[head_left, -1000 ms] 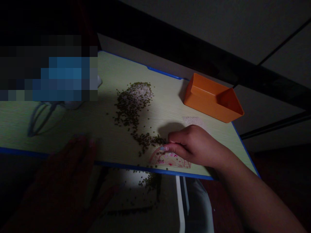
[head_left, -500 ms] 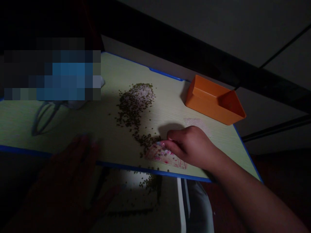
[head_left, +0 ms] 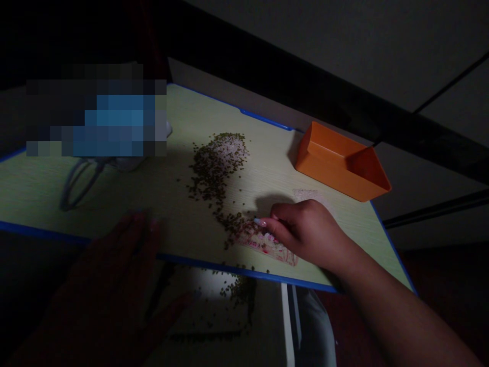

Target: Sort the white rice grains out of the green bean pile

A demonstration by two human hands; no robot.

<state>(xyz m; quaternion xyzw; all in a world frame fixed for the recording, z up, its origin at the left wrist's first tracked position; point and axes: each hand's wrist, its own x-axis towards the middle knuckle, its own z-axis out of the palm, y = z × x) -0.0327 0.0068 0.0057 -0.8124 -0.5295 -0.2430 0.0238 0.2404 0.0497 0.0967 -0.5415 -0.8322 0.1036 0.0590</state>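
My right hand [head_left: 305,227] is closed, its fingers curled under and hidden from view, the thumb pointing left. It rests above a pink floral patch [head_left: 267,244] near the table's front edge, where small green beans [head_left: 231,221] are scattered; whether it holds any, I cannot make out. Behind them lies a heap of white grains [head_left: 225,149] mixed with green beans. In deep shadow at the left, my left hand [head_left: 110,275] is open, fingers stretched out over the table edge and thumb apart.
An orange open box [head_left: 336,171] stands at the back right of the pale, blue-edged table [head_left: 263,178]. Below the front edge, a light surface [head_left: 214,306] carries more green beans. A looped cable [head_left: 82,183] and a blurred-out blue thing [head_left: 118,122] are at the left.
The view has shifted slightly, so the table and its things appear a little farther right. My right thumb has lifted slightly off the beans. My left hand has hardly moved.
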